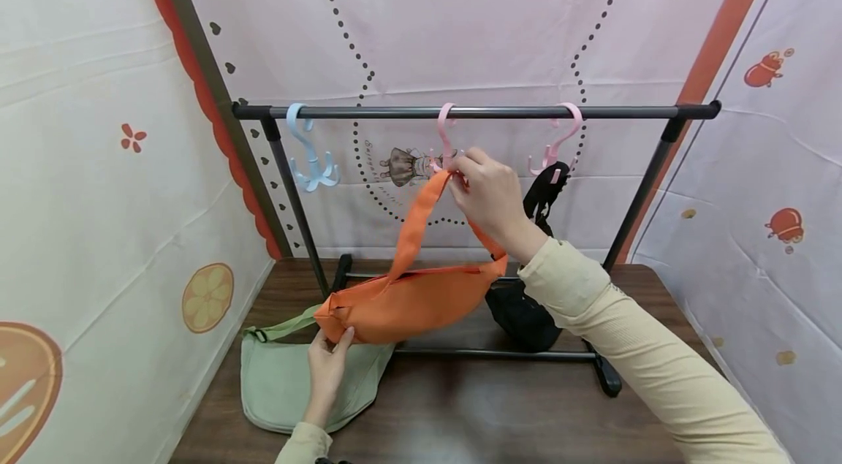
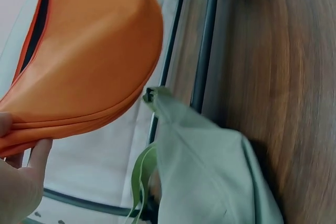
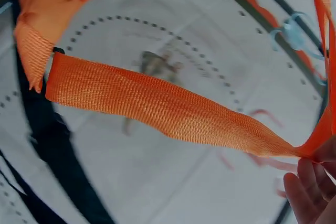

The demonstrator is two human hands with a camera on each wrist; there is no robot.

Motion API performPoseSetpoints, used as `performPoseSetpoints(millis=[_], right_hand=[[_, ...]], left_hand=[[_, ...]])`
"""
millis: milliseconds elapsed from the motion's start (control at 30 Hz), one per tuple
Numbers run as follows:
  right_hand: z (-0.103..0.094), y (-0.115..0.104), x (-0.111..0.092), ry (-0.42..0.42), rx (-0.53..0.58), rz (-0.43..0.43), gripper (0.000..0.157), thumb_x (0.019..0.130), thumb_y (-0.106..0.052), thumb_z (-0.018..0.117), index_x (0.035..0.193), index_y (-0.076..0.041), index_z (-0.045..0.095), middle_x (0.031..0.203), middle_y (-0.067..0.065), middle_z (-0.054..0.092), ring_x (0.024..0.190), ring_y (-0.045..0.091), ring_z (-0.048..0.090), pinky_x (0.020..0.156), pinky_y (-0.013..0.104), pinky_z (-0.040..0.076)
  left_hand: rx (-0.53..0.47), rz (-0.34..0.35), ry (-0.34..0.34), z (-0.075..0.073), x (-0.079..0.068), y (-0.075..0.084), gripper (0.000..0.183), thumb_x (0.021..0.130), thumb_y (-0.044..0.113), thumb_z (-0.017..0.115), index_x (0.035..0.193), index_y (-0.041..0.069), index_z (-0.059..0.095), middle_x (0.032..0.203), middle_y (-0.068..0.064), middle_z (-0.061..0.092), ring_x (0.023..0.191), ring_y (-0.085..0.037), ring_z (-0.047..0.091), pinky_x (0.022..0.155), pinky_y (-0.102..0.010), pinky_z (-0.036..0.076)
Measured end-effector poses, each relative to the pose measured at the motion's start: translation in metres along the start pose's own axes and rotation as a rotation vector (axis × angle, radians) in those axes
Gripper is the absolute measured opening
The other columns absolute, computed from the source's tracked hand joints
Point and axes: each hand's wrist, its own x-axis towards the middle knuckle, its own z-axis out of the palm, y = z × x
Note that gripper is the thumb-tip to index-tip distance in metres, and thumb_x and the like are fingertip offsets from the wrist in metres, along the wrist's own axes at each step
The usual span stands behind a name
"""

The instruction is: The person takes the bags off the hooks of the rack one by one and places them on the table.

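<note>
An orange crossbody bag (image 1: 414, 307) is held up in front of the rack. My right hand (image 1: 490, 194) pinches the top of its strap (image 1: 413, 230), right at the prongs of the middle pink hook (image 1: 445, 129). In the right wrist view the webbing strap (image 3: 157, 103) runs taut to the fingertips of that hand (image 3: 315, 187). With thumb and fingers, my left hand (image 1: 327, 369) pinches the bag's lower left end; the left wrist view shows the bag's seamed edge (image 2: 79, 121) in its grip. The bag's zip is partly open.
A black rail (image 1: 381, 112) carries a blue hook (image 1: 314, 157) at left and another pink hook (image 1: 559, 135) at right, where a black bag (image 1: 522, 314) hangs. A pale green bag (image 1: 276, 383) lies on the wooden table (image 1: 473, 413) at left. Printed cloth surrounds the table.
</note>
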Motion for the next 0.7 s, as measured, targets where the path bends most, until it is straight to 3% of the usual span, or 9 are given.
performPoseSetpoints(millis=[267,367,533,700], right_hand=[[0.029,0.019,-0.032,-0.162,0.068,0.195,0.011,0.084,-0.003,0.059,0.085,-0.004,0.069,0.079,0.008,0.062,0.065,0.019,0.059,0.057,0.034,0.049],[0.037,0.022,-0.047,-0.218,0.100,0.221,0.010,0.085,-0.006,0.060,0.087,-0.005,0.070,0.082,0.008,0.062,0.064,0.019,0.059,0.055,0.032,0.049],[0.048,0.024,-0.069,-0.366,0.115,0.228,0.014,0.086,-0.003,0.058,0.091,-0.006,0.070,0.085,0.008,0.063,0.066,0.018,0.059,0.055,0.030,0.049],[0.051,0.025,-0.080,-0.511,0.138,0.262,0.019,0.083,-0.002,0.056,0.095,-0.005,0.070,0.089,0.009,0.065,0.071,0.018,0.061,0.059,0.030,0.050]], left_hand=[[0.035,-0.071,0.006,-0.016,-0.005,0.004,0.034,0.087,0.011,0.060,0.116,-0.006,0.054,0.106,-0.016,0.060,0.084,0.002,0.058,0.069,-0.014,0.048],[0.029,-0.090,0.012,-0.020,-0.006,0.004,0.033,0.087,0.012,0.061,0.114,-0.006,0.055,0.103,-0.015,0.061,0.082,0.001,0.059,0.068,-0.016,0.050],[0.023,-0.104,0.030,-0.023,-0.007,0.006,0.028,0.086,0.011,0.062,0.109,-0.004,0.057,0.091,-0.002,0.063,0.078,-0.001,0.061,0.065,-0.017,0.051],[0.019,-0.082,0.044,-0.024,-0.006,0.011,0.028,0.086,0.011,0.062,0.109,-0.005,0.058,0.093,-0.004,0.063,0.079,-0.001,0.060,0.065,-0.017,0.051]])
